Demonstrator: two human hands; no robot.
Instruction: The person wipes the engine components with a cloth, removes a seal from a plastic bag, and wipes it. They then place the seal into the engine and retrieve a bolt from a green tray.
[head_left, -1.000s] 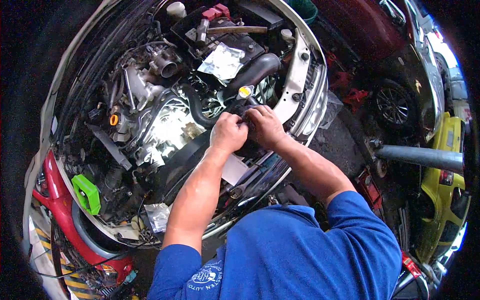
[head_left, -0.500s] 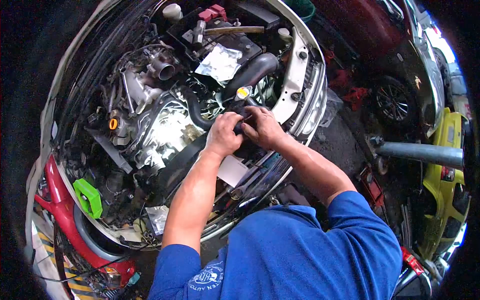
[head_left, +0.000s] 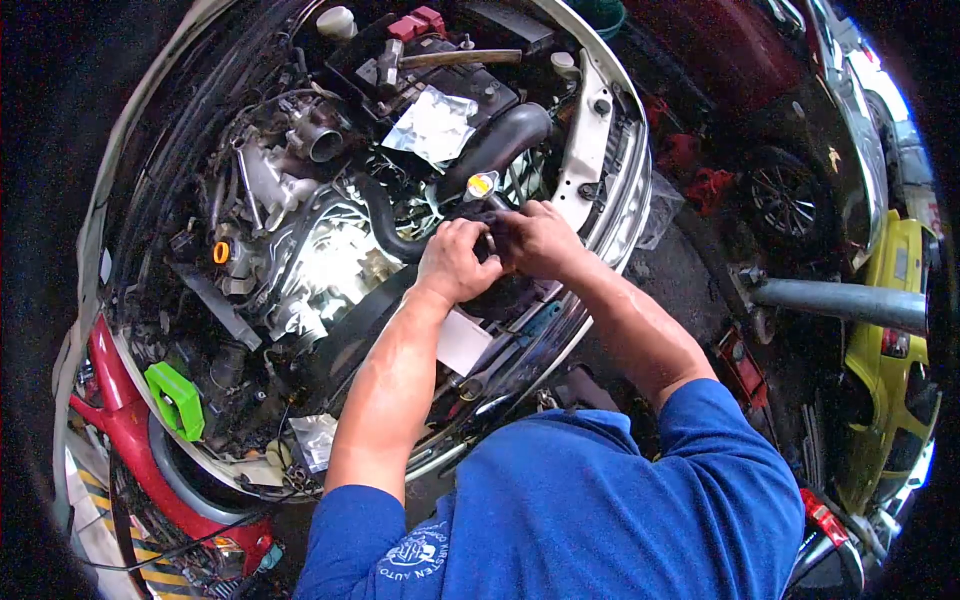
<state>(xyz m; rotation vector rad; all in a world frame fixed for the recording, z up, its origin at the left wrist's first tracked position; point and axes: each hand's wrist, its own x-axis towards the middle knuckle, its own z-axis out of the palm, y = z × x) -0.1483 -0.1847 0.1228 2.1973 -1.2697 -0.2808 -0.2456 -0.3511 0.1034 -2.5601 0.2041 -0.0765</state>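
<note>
My left hand (head_left: 458,262) is closed, its thumb and fingers curled around a small dark thing near the front of the engine bay. Close against it, my right hand (head_left: 540,243) is also closed at the same spot. What the two hold is mostly covered by the fingers and too dark to name. Just beyond my fingertips sits a radiator cap (head_left: 482,186) with a yellow label. A thick black hose (head_left: 508,150) curves behind the cap. Left of my hands, a thinner black hose (head_left: 385,220) bends down past bright, shiny material (head_left: 340,260).
A hammer (head_left: 450,59) lies on the battery (head_left: 478,88) at the back, near a foil sheet (head_left: 432,125). A green plastic piece (head_left: 175,400) rests at the lower left. A white card (head_left: 463,341) lies below my hands. A grey post (head_left: 840,303) stands right.
My right hand has turned, its knuckles now more to the front and its fingers tucked in. My left hand has shifted only slightly. The view has drifted a little.
</note>
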